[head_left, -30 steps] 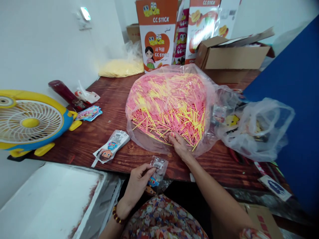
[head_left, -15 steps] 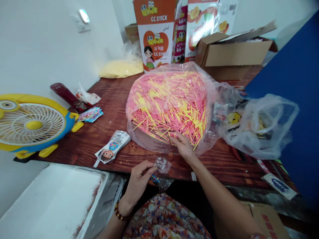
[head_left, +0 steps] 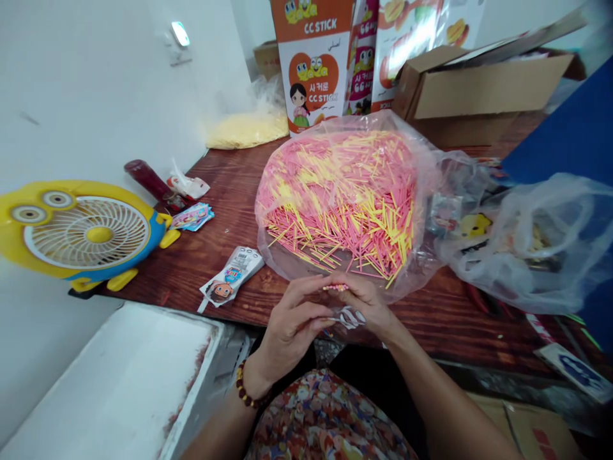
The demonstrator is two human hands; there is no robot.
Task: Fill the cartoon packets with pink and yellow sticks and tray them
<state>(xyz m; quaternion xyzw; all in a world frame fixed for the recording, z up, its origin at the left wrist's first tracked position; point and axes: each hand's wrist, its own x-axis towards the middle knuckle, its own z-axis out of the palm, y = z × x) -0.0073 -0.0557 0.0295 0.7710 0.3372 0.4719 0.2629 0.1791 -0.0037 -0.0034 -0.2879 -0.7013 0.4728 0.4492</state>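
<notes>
My right hand (head_left: 368,305) is closed around a small bundle of pink and yellow sticks (head_left: 336,287), whose ends face me. Between the thumb and fingers of my left hand (head_left: 295,322) is a small clear packet (head_left: 352,317) with printing on it, pinched by its edge. The two hands meet, and the left fingertips reach the bundle. Just beyond them lies a large clear bag (head_left: 306,269), open toward me, holding a heap of loose pink and yellow sticks (head_left: 342,198). A stack of flat printed packets (head_left: 232,276) rests on the table to the left.
A yellow and blue fan (head_left: 98,235) stands at the left, near a dark red bottle (head_left: 151,182). Printed cartons (head_left: 313,70) and an open cardboard box (head_left: 483,96) are at the back. A knotted plastic bag (head_left: 550,236) sits right, beside a blue panel (head_left: 569,128).
My right hand has drawn back from the heap with its sticks and come to my left hand. My left hand has raised the packet toward it. The view has shifted slightly.
</notes>
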